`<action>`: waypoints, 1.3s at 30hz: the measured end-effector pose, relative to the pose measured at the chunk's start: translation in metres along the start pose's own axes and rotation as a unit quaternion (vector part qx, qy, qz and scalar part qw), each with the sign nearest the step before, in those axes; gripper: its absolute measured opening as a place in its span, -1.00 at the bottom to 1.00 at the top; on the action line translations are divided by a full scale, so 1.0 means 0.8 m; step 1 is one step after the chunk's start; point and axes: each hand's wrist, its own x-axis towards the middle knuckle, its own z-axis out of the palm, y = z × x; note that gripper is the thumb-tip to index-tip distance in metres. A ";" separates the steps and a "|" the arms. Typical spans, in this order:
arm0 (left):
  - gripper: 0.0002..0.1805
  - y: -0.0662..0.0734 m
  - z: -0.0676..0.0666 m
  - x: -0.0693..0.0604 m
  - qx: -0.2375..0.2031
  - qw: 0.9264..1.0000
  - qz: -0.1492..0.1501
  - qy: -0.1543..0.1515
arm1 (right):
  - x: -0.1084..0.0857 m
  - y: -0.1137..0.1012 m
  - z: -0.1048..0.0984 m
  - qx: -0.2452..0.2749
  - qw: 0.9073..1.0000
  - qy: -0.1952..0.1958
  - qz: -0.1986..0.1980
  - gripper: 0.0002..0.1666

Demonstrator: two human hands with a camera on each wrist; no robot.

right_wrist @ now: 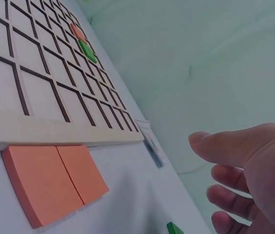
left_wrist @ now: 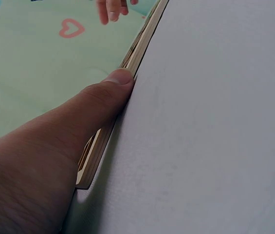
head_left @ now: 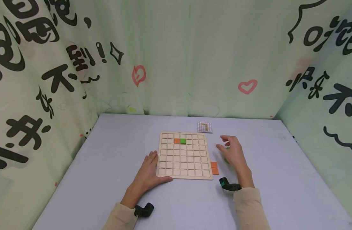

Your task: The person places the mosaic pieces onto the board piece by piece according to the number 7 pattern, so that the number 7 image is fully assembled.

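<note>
From my remote station I see the left hand (head_left: 147, 174) spread wide at the board's (head_left: 183, 159) corner, fingers along its left edge, thumb against the near one. The right hand (head_left: 234, 154) hovers right of the board, thumb and fingers loosely parted, near a partly hidden green piece (right_wrist: 174, 228) on the table (head_left: 115, 143). An orange tile (head_left: 177, 141) and a green tile (head_left: 183, 141) sit adjacent in the grid; two more orange tiles (head_left: 214, 165) lie at its right edge.

Black-lettered pale green curtains (head_left: 213, 48) behind and beside a pale table (head_left: 130, 137).
</note>
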 end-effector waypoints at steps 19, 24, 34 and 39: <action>0.33 0.000 0.001 0.004 -0.010 1.000 -0.001 -0.004 | 0.001 0.023 -0.022 0.006 0.999 -0.005 0.046 -0.34; 0.33 0.000 0.001 0.003 -0.008 1.000 -0.005 -0.004 | 0.000 0.026 -0.024 0.004 0.998 -0.017 0.064 -0.34; 0.33 0.000 0.001 0.002 -0.007 1.000 -0.003 -0.002 | -0.002 0.040 -0.028 -0.022 0.997 -0.029 0.070 -0.38; 0.33 -0.001 0.001 0.001 -0.001 1.000 -0.002 -0.001 | -0.004 0.047 -0.029 -0.026 0.995 -0.046 0.081 -0.36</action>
